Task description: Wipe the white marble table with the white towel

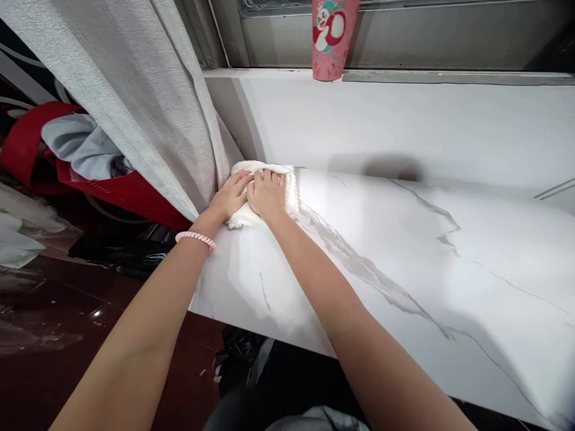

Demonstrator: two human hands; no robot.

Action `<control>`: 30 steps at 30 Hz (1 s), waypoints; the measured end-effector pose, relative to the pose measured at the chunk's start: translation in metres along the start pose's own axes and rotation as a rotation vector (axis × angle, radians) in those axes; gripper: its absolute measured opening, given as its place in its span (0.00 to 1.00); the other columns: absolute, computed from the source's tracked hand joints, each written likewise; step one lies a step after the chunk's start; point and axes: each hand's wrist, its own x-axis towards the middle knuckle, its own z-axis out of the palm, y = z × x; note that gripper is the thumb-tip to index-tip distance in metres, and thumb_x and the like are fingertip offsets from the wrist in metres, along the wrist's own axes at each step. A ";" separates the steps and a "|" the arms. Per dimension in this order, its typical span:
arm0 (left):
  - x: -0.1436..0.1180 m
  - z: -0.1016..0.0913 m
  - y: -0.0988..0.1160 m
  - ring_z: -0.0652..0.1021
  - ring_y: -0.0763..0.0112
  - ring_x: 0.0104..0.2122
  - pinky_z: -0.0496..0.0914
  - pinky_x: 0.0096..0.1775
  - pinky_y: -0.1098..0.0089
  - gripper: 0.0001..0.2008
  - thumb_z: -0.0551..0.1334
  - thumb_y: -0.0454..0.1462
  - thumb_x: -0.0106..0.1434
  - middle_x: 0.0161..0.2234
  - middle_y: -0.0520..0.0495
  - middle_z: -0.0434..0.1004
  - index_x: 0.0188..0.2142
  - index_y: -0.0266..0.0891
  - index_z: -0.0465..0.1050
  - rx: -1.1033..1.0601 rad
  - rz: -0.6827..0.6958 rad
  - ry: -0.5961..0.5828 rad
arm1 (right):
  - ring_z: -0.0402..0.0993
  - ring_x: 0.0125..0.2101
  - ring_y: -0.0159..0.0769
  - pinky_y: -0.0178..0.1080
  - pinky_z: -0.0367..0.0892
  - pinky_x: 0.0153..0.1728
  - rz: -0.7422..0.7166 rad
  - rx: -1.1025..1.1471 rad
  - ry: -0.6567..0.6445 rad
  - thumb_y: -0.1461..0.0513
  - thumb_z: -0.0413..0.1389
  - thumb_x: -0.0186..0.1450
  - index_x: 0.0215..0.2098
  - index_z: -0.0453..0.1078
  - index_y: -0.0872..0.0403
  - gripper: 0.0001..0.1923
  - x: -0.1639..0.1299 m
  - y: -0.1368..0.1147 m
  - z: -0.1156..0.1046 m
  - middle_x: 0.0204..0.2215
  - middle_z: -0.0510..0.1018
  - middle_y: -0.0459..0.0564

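A white cloth (291, 185) lies bunched at the far left corner of a white marble counter (404, 257), against the wall. My left hand (231, 194) and my right hand (267, 194) both press flat on top of it, side by side, fingers pointing toward the wall. A pink coiled band (196, 238) circles my left wrist. Most of the cloth is hidden under my hands.
A grey curtain (148, 102) hangs just left of the cloth, touching the counter corner. A pink cartoon cup (330, 39) stands on the window ledge above. Left of the counter, a red bag (112, 185) with grey fabric sits over a dark reddish floor (58, 335).
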 end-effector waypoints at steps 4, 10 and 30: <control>0.010 0.021 0.038 0.61 0.57 0.65 0.53 0.67 0.54 0.26 0.48 0.44 0.67 0.65 0.44 0.64 0.62 0.44 0.65 -0.015 -0.001 0.041 | 0.67 0.57 0.47 0.51 0.53 0.63 -0.005 -0.027 -0.040 0.61 0.42 0.73 0.58 0.68 0.58 0.21 -0.009 0.034 -0.022 0.57 0.73 0.56; 0.063 0.078 0.178 0.60 0.58 0.66 0.52 0.67 0.54 0.24 0.49 0.41 0.69 0.66 0.40 0.63 0.62 0.41 0.64 -0.027 0.066 0.039 | 0.66 0.57 0.48 0.52 0.54 0.61 0.029 -0.100 -0.047 0.65 0.42 0.71 0.58 0.68 0.58 0.21 -0.022 0.167 -0.083 0.58 0.71 0.60; 0.057 0.180 0.524 0.50 0.60 0.71 0.42 0.70 0.51 0.27 0.43 0.40 0.72 0.71 0.42 0.53 0.68 0.37 0.56 -0.135 0.344 -0.208 | 0.68 0.58 0.51 0.56 0.61 0.60 0.280 -0.182 0.175 0.55 0.43 0.68 0.53 0.73 0.49 0.22 -0.198 0.453 -0.264 0.53 0.77 0.54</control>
